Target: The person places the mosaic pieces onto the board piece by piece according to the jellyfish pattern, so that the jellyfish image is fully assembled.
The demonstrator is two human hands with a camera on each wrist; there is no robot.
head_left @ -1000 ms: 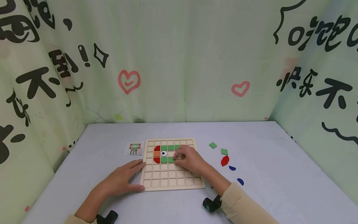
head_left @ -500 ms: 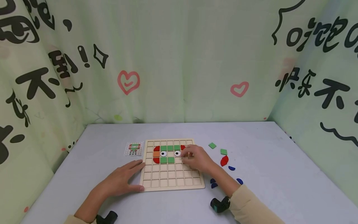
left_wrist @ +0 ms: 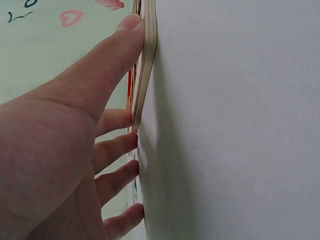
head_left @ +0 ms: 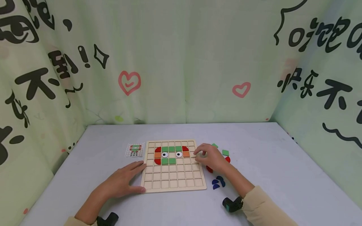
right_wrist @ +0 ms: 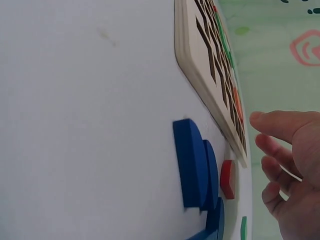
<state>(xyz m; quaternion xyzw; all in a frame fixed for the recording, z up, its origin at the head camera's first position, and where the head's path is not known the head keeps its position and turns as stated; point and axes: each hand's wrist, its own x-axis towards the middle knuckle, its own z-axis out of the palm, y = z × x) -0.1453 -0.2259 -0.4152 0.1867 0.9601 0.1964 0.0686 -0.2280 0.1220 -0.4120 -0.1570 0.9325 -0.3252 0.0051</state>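
1 grid board point(head_left: 181, 184): 5 green squares point(head_left: 171, 148), 3 red quarter-circles point(head_left: 158, 149), 2 orange squares point(head_left: 185, 154), 2 eye tiles point(head_left: 164, 154); visible loose: 4 blue half-circles point(head_left: 216, 186).

rear green tile point(head_left: 215, 145) part-hidden, sleeves point(head_left: 268, 207) cropped

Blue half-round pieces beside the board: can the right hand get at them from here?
Probably yes: the right hand looks empty, and the blue pieces lie uncovered on the table, though it would likely have to draw back.
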